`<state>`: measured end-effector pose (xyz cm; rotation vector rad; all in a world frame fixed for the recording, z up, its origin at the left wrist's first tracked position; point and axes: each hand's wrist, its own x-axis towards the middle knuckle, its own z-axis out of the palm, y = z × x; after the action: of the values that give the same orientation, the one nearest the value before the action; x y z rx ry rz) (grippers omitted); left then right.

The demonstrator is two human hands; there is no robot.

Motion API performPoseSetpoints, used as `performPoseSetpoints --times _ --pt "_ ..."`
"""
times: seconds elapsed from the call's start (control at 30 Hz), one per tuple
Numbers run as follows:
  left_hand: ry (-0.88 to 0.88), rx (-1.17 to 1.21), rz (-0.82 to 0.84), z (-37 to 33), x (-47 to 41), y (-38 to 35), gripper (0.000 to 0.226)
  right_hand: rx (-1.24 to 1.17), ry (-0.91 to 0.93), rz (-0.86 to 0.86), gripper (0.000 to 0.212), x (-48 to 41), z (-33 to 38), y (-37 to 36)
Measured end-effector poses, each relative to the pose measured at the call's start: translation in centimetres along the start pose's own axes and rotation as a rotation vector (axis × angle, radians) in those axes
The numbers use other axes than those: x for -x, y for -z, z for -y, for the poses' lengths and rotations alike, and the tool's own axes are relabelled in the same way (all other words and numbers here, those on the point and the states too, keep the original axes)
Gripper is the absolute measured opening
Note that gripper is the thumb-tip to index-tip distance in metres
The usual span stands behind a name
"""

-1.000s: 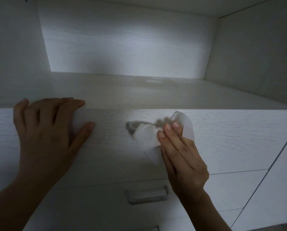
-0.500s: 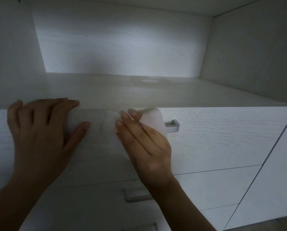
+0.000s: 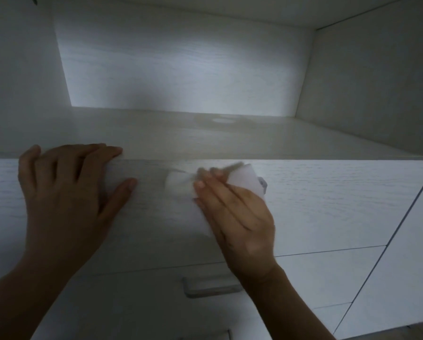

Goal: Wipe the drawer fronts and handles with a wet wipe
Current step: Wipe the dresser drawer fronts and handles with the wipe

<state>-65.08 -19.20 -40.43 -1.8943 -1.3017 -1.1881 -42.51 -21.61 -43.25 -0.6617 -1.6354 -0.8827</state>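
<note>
The top drawer front (image 3: 328,204) is white woodgrain and fills the middle of the view. My right hand (image 3: 237,214) lies flat on it with straight fingers, pressing a white wet wipe (image 3: 244,180) against the panel. The wipe covers the top drawer's metal handle (image 3: 263,184), of which only the right tip shows. My left hand (image 3: 65,190) rests spread on the drawer's upper left edge, fingers over the top rim and thumb on the front. Below, the second drawer's handle (image 3: 210,287) is in view, partly behind my right wrist.
Above the drawers is a deep open shelf (image 3: 205,133) with a pale ring mark (image 3: 222,120) on its surface. A tall white cabinet panel (image 3: 401,278) stands to the right. A third drawer handle (image 3: 227,333) peeks out at the bottom edge.
My right hand slid the wipe left along the top drawer front, then back to the right over the handle. The left hand stayed on the upper left edge.
</note>
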Motion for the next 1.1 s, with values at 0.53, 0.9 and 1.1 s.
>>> performPoseSetpoints --times 0.53,0.9,1.1 --pt "-0.015 -0.006 -0.028 0.2 0.1 -0.3 0.052 0.045 -0.053 0.041 0.041 -0.6 1.8 -2.2" --pt "-0.046 -0.059 -0.116 -0.2 -0.1 -0.2 0.048 0.072 -0.036 0.047 0.024 0.7 -3.2 2.9" --pt "-0.044 -0.082 -0.119 -0.4 0.1 -0.1 0.049 0.096 -0.147 -0.01 0.022 1.2 -2.4 3.2"
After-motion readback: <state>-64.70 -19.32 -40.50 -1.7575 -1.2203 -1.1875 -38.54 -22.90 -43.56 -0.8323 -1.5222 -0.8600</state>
